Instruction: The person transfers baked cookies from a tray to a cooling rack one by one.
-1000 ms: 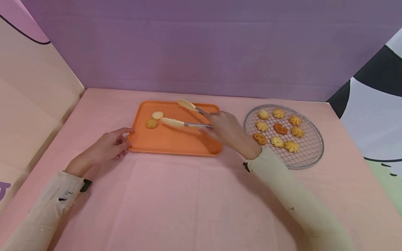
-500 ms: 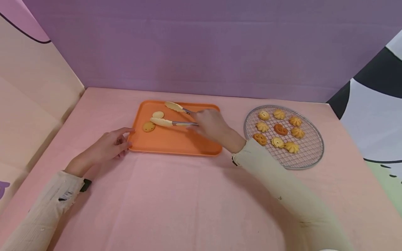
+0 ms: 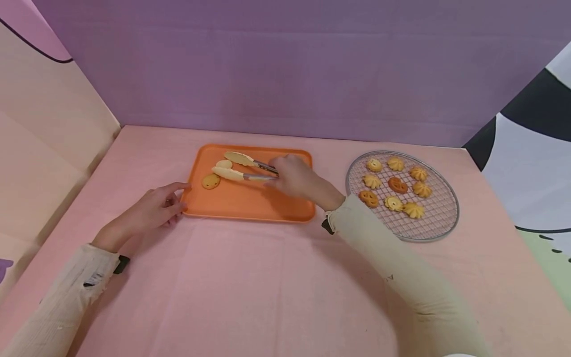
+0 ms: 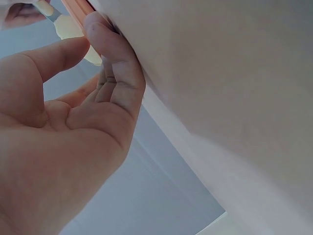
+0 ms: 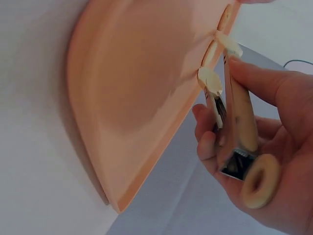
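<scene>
My right hand (image 3: 294, 176) grips metal tongs (image 3: 262, 177) with cream-coloured tips, held over the orange tray (image 3: 250, 204). The tips stand apart, one on each side of a pale round cookie (image 3: 224, 163); whether they touch it I cannot tell. Just nearer lies a browner round cookie (image 3: 210, 181) with dark spots. In the right wrist view the tongs (image 5: 240, 107) lie between thumb and fingers, a cream ring hanging at their end. My left hand (image 3: 151, 210) holds the tray's left edge; in the left wrist view, thumb and a finger pinch the tray rim (image 4: 76, 11).
To the right, a round wire rack (image 3: 439, 223) carries several piped cookies (image 3: 414, 210) and pretzel-shaped ones (image 3: 398, 185). Pink cloth (image 3: 241, 282) covers the table, and a purple wall panel (image 3: 294, 74) rises behind it.
My right hand has moved left with the tongs, and their tips have come closer together around the pale cookie. The brown cookie has shifted slightly left and nearer. My left hand stays put.
</scene>
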Motion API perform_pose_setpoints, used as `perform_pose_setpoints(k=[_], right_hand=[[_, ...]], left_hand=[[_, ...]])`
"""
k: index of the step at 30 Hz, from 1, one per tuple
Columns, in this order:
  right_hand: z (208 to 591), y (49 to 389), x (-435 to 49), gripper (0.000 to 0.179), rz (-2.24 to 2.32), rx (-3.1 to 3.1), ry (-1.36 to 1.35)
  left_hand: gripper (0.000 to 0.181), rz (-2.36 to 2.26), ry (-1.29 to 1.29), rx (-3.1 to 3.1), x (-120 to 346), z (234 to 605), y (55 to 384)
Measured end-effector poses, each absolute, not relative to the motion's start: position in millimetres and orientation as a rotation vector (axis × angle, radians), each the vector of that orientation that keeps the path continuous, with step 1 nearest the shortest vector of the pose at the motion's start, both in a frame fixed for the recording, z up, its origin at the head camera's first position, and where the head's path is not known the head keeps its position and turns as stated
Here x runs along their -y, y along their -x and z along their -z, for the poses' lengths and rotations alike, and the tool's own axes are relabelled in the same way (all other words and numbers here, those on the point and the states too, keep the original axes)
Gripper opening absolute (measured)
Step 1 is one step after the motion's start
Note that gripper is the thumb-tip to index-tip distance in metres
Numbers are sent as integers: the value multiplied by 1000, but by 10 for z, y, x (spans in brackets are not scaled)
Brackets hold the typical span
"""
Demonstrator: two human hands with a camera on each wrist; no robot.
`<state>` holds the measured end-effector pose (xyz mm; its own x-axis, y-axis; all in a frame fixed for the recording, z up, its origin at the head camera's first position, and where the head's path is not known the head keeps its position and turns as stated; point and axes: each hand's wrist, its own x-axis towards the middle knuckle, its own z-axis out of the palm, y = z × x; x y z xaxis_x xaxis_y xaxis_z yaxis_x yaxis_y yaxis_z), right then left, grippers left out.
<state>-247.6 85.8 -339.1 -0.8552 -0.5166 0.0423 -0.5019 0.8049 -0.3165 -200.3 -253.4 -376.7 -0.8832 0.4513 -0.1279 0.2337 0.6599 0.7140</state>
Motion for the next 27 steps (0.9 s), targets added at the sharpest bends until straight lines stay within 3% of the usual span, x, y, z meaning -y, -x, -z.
perform_pose_setpoints(k=[5,12,27], right_hand=[[3370,2515,-869,36,543,-2916,808],[3344,2472,-876,27,554,-2910,826],[3375,2385,-1162,30,465,-3055,973]], left_hand=[[51,-1059,-545,-2581,2534,3775,2008],[50,-1059,-554,-2582,2534,3756,1994],[50,-1068,-553,-2582,2543,3771,1990]])
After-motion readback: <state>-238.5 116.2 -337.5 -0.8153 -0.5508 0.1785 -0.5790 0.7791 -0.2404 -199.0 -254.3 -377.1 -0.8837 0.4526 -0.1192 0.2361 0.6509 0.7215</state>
